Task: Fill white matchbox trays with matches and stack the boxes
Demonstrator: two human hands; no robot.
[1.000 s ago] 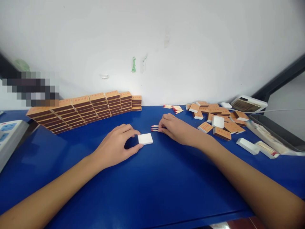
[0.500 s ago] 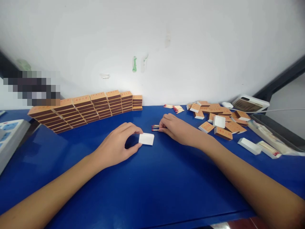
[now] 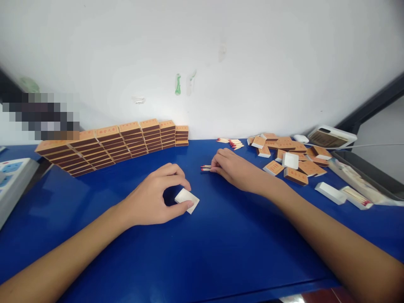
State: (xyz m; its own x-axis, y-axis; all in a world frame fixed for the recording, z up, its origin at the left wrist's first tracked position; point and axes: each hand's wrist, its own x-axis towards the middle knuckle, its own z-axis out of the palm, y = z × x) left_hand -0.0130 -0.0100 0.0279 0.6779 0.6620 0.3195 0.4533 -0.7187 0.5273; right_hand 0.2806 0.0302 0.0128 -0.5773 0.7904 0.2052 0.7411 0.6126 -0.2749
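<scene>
Since the earlier frame, the left hand (image 3: 156,198) has dipped slightly, and the small white rectangular cardboard tray (image 3: 184,195) has swung from nearly square-on to a slant, slipping lower in the frame. The right hand (image 3: 229,168) has hardly shifted.

Broadest first: the glossy blue tabletop (image 3: 189,261) fills the lower frame. Along its back, at centre left, runs a stepped wall of orange-and-brown cardboard matchboxes (image 3: 123,139); a loose heap of similar orange matchboxes (image 3: 285,144) lies at centre right. Should a forearm swing wide, either could probably be knocked.

Near the middle, the left hand holds the tray between thumb and fingers, thumb across its lower part. Whether the tray touches the table, I cannot tell. With so slanted a grip, it could pivot or drop, and a hard pinch might crease its walls.

The right hand, just right of centre, is pinched narrow on a few thin wooden red-headed matches (image 3: 205,169), their heads pointing left. Being slim, they could fan out or roll away if the pinch loosens; their exact number is hidden.
</scene>
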